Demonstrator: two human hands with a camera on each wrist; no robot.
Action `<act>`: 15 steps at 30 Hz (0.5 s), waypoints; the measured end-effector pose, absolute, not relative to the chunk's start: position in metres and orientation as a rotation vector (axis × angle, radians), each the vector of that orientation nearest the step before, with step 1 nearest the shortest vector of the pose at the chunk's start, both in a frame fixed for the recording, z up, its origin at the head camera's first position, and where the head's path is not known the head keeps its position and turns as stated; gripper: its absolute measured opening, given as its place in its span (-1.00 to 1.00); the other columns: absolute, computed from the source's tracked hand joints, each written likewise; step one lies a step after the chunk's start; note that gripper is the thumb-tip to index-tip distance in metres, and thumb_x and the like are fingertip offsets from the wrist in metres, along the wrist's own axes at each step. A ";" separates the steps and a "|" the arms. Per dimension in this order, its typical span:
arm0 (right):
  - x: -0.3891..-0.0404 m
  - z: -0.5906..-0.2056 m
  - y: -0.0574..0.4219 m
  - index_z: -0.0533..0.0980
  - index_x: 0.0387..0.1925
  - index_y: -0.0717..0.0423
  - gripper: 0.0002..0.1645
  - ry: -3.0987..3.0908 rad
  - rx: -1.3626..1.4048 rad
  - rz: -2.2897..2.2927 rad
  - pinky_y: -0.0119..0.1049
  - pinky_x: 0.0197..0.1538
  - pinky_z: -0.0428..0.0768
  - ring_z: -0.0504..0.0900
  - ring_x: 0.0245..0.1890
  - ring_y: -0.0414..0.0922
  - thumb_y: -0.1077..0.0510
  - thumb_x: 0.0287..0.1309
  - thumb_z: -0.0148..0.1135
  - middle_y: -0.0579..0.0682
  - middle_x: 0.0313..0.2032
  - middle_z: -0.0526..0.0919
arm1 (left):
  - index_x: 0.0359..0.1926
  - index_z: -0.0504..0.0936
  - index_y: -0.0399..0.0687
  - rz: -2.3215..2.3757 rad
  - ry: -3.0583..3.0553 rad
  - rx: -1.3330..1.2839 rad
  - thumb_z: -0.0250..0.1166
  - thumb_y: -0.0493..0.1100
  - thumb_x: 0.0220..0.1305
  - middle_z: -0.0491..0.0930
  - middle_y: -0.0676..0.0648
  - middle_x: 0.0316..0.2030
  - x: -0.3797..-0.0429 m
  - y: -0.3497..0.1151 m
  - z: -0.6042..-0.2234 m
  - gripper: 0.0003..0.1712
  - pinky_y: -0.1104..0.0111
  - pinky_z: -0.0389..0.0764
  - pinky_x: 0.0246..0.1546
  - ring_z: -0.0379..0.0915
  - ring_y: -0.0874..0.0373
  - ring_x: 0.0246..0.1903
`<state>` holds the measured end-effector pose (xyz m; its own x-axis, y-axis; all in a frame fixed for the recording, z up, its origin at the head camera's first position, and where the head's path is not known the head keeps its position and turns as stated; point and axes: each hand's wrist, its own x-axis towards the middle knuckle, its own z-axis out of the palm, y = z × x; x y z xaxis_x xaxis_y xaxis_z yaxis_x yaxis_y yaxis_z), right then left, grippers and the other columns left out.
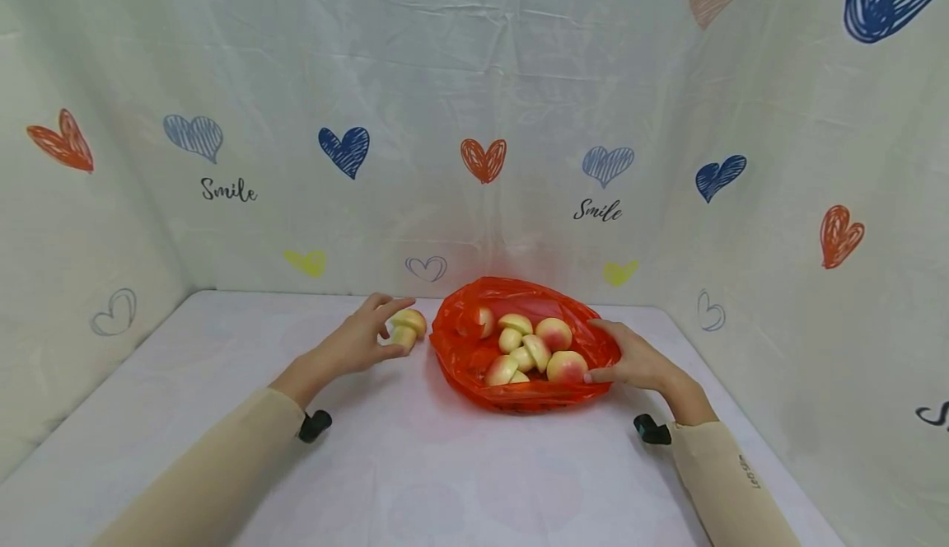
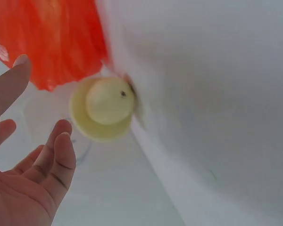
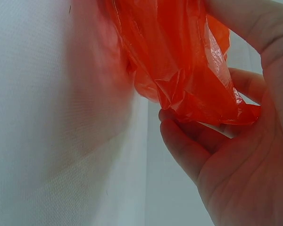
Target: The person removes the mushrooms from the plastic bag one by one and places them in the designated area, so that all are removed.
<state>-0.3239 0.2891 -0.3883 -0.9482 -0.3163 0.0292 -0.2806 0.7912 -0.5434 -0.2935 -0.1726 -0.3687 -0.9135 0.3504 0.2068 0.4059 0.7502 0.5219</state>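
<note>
In the head view, my left hand [image 1: 363,339] reaches toward a toy mushroom [image 1: 404,334] with a pale yellow cap and stem, left of the bag. Its thumb and fingers are spread apart beside the mushroom. The left wrist view shows the round stem end of the mushroom [image 2: 109,101] and a gap between it and the left hand [image 2: 33,165]. My right hand [image 1: 636,359] holds the right rim of a red plastic bag [image 1: 511,399], thumb at the opening. Inside lie several mushrooms [image 1: 537,352] and pink-yellow peaches [image 1: 567,367].
A white cloth covers the table [image 1: 474,481]. Behind and at both sides hangs a pale curtain [image 1: 415,61] printed with hearts. Dark wrist-camera mounts [image 1: 315,426] sit at both cuffs.
</note>
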 end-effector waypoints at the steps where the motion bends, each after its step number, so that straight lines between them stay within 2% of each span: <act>1: -0.324 -0.388 0.289 0.17 0.38 -0.02 0.27 2.912 -0.484 -0.871 0.10 -0.05 0.58 0.27 0.23 0.18 -0.35 -0.38 0.52 0.14 0.28 0.27 | 0.39 0.26 0.21 -0.884 -2.831 -0.627 0.46 -0.07 0.07 0.22 -0.15 0.21 -0.291 -0.170 -0.366 -0.12 0.38 0.59 -0.36 0.44 0.05 -0.19; 6: -0.324 -0.389 0.289 0.18 0.37 -0.03 0.27 2.905 -0.473 -0.884 0.08 -0.07 0.59 0.28 0.22 0.18 -0.34 -0.39 0.53 0.13 0.27 0.27 | 0.34 0.33 0.14 -0.896 -2.682 -0.743 0.47 -0.12 0.06 0.24 -0.12 0.19 -0.278 -0.154 -0.353 -0.19 0.25 0.63 -0.18 0.44 -0.03 -0.07; 9: -0.324 -0.389 0.289 0.17 0.37 -0.02 0.27 2.904 -0.468 -0.885 0.07 -0.08 0.60 0.27 0.23 0.18 -0.33 -0.39 0.53 0.13 0.28 0.27 | 0.30 0.39 0.08 -0.904 -2.570 -0.859 0.47 -0.16 0.05 0.29 -0.07 0.15 -0.273 -0.141 -0.347 -0.23 0.20 0.60 -0.07 0.40 -0.02 0.02; 15: -0.324 -0.390 0.289 0.17 0.37 -0.03 0.28 2.911 -0.466 -0.877 0.07 -0.08 0.60 0.28 0.22 0.17 -0.35 -0.40 0.53 0.13 0.27 0.28 | 0.27 0.42 0.02 -0.881 -2.437 -1.050 0.48 -0.13 0.04 0.34 -0.06 0.12 -0.264 -0.114 -0.338 -0.26 0.29 0.60 -0.11 0.39 0.09 -0.05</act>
